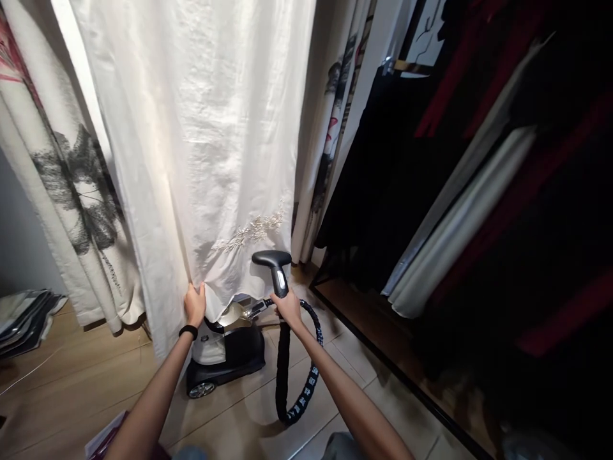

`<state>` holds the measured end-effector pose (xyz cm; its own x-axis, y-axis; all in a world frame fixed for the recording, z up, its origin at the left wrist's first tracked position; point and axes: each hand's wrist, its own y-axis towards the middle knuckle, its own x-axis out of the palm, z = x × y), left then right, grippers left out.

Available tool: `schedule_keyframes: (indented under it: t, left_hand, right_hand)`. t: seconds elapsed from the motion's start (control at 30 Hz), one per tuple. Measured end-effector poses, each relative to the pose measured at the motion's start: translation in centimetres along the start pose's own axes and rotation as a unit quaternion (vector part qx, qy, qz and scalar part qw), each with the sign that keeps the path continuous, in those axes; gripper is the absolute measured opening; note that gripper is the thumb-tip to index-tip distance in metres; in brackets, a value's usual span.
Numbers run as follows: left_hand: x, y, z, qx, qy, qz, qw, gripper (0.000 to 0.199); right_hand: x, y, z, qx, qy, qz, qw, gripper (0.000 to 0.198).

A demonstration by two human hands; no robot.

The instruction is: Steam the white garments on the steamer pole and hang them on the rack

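A long white cloth (230,128) with a raised embroidered sprig near its lower edge hangs in front of me. My left hand (194,305), a black band at its wrist, pinches the cloth's lower part. My right hand (288,308) is wrapped round the grip of a black garment steamer head (271,259), held upright close to the cloth's lower right. The steamer's sleeved hose (306,396) loops down beneath that hand. Behind my hands on the floor stands the steamer base (225,354), black and white with a wheel; the cloth's hem partly covers its top.
Floral-patterned curtains (81,185) hang at the left, with a stack of folded fabrics (29,319) on the floor beside them. Dark, red and white garments (460,211) fill a rack at the right, its low black frame (383,367) running along the tiled floor.
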<state>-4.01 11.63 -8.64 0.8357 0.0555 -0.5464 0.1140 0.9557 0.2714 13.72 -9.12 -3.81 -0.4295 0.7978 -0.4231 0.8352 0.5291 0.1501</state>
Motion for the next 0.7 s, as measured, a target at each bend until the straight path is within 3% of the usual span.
schedule_keyframes:
  t: [0.2, 0.3, 0.4, 0.6, 0.7]
  left_hand:
    - [-0.2, 0.2, -0.9, -0.003, -0.008, 0.037, 0.999, 0.021]
    - [-0.8, 0.3, -1.0, -0.013, -0.013, 0.050, 0.999, 0.019]
    - [-1.5, 0.5, -1.1, -0.027, -0.024, 0.073, 0.997, 0.023]
    - [-2.2, 1.2, -1.5, -0.051, -0.055, 0.118, 0.990, 0.032]
    - [-2.7, 1.7, -1.7, -0.058, -0.062, 0.130, 0.988, 0.029]
  right_hand:
    - [-3.4, 4.3, -7.5, -0.106, 0.019, 0.010, 0.994, 0.032]
    - [-4.0, 6.5, -8.7, -0.108, 0.037, -0.014, 0.993, 0.034]
    - [-2.6, 6.4, -6.3, -0.071, 0.065, -0.057, 0.994, 0.031]
    - [3.7, 1.8, 2.0, 0.046, 0.150, -0.136, 0.978, 0.024]
    - [6.2, 0.6, 3.7, 0.071, 0.193, -0.165, 0.965, 0.023]
